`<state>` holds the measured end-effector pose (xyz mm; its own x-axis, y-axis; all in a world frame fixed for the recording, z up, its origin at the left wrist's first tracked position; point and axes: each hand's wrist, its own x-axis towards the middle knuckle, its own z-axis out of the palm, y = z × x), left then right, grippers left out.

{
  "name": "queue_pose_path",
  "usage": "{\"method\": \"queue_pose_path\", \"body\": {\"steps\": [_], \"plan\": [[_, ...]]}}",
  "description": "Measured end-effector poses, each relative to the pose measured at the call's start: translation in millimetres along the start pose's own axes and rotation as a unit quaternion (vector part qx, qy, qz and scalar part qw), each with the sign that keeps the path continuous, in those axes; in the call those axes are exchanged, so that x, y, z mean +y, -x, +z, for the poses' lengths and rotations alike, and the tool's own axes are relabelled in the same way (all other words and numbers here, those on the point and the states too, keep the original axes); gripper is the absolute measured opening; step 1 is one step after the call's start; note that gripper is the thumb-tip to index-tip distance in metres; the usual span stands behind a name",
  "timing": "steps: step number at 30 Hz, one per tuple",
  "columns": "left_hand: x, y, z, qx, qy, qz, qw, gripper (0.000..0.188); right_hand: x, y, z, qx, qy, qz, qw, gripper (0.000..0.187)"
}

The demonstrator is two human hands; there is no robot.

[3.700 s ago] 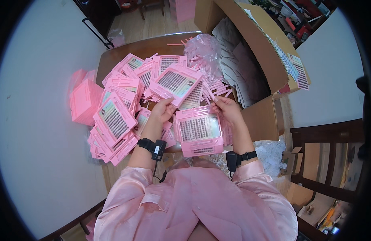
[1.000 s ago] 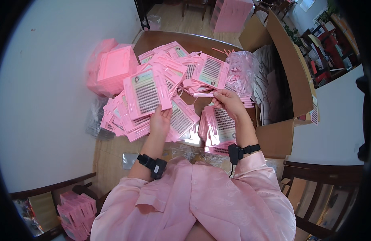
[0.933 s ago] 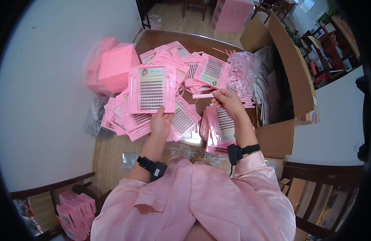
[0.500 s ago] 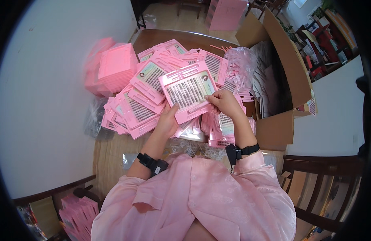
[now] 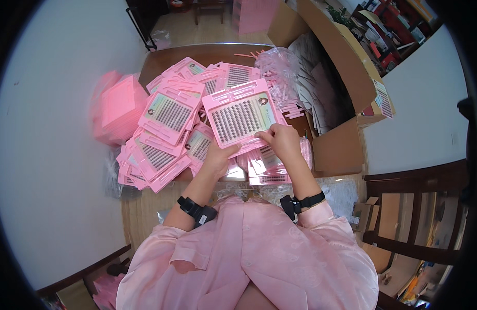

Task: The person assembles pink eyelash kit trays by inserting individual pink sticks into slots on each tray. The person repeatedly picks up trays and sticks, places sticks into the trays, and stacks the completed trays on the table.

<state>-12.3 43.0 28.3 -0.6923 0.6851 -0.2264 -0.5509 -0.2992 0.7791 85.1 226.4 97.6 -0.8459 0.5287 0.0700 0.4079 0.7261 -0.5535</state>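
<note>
A pink false-eyelash tray [image 5: 238, 118] is held up over the pile, its card covered in rows of small black lash clusters. My left hand [image 5: 218, 157] grips the tray's near left edge, thumb on top. On the near right, my right hand [image 5: 281, 140] is closed at the card's corner, thumb and forefinger pinching there; the other fingers are partly hidden. Beneath and to the left lie many similar lash trays [image 5: 168, 112], overlapping at different angles. More trays [image 5: 269, 179] sit under my right wrist.
A stack of empty pink trays [image 5: 123, 106] in clear plastic stands at the left by the wall. At the right, a bag of pink pieces [image 5: 277, 70] lies beside an open cardboard box [image 5: 339, 150] with its flaps up. The brown table [image 5: 207, 53] shows at the back.
My view has turned right, so the pile and box appear farther left. The lash tray stays in both hands, and my right hand has shifted slightly down along its card.
</note>
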Motion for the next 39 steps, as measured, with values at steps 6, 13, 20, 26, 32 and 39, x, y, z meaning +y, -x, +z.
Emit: {"method": "queue_pose_path", "body": {"steps": [6, 13, 20, 26, 32, 39], "plan": [[-36.4, -7.8, 11.7, -0.02, 0.019, -0.145, 0.989, 0.055, 37.2, 27.8, -8.5, 0.168, 0.062, -0.017, 0.984, 0.062], [-62.2, -10.1, 26.4, -0.019, -0.06, -0.144, 0.988, 0.058, 203.9, -40.6, -1.4, 0.033, -0.04, 0.129, 0.99, 0.027], [-56.2, -14.6, 32.6, 0.024, -0.535, -0.065, 0.842, 0.065, 311.7, -133.9, 81.2, -0.098, 0.177, 0.152, 0.967, 0.035], [-57.4, -16.3, -29.1, 0.139, -0.511, -0.09, 0.843, 0.055, 310.0, -132.3, 86.6, -0.09, 0.237, 0.072, 0.965, 0.03], [-29.4, -65.2, -92.1, 0.349, 0.178, 0.056, 0.918, 0.045, 290.7, -128.1, 64.3, -0.133, 0.225, 0.111, 0.959, 0.021], [17.5, -94.4, -113.3, 0.44, 0.358, 0.012, 0.824, 0.06, 196.8, -87.2, 10.2, -0.09, -0.379, 0.169, 0.906, 0.016]]}}
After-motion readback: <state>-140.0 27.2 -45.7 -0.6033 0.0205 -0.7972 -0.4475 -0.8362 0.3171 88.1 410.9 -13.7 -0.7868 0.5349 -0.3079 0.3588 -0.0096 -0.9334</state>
